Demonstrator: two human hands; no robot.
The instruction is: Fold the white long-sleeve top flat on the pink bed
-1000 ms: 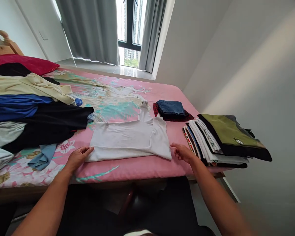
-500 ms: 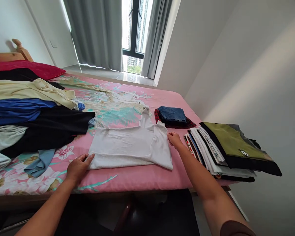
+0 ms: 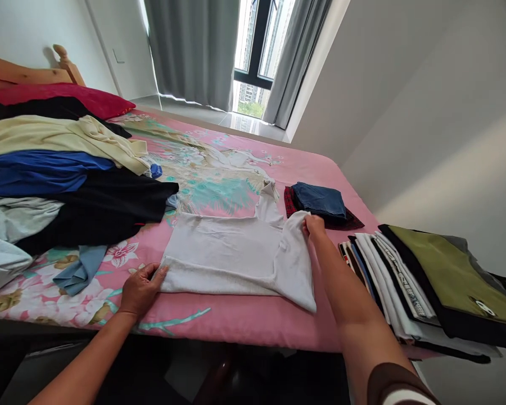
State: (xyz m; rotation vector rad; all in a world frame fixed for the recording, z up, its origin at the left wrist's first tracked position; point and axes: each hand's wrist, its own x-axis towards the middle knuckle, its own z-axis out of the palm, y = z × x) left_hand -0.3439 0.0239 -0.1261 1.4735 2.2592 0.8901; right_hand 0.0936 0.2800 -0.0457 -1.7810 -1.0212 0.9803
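A white T-shirt (image 3: 231, 247) lies partly folded near the front edge of the bed, its near side turned over in a long strip. One sleeve sticks out at the far right of it. My left hand (image 3: 142, 288) has its thumb and fingers closed on the shirt's near left corner. Pinched in my right hand (image 3: 314, 226) is the right end of the shirt, by the upper part of the folded sleeve, and the cloth there is slightly raised.
Loose clothes, among them a black garment (image 3: 109, 199) and a cream one (image 3: 63, 140), are heaped at left. Folded jeans (image 3: 320, 199) lie beyond my right hand. A tall folded stack topped by an olive garment (image 3: 459, 270) stands at the right edge.
My right hand has moved onto the shirt's right end and lifted the cloth a little. My left hand stays at the left corner. The view has turned slightly left.
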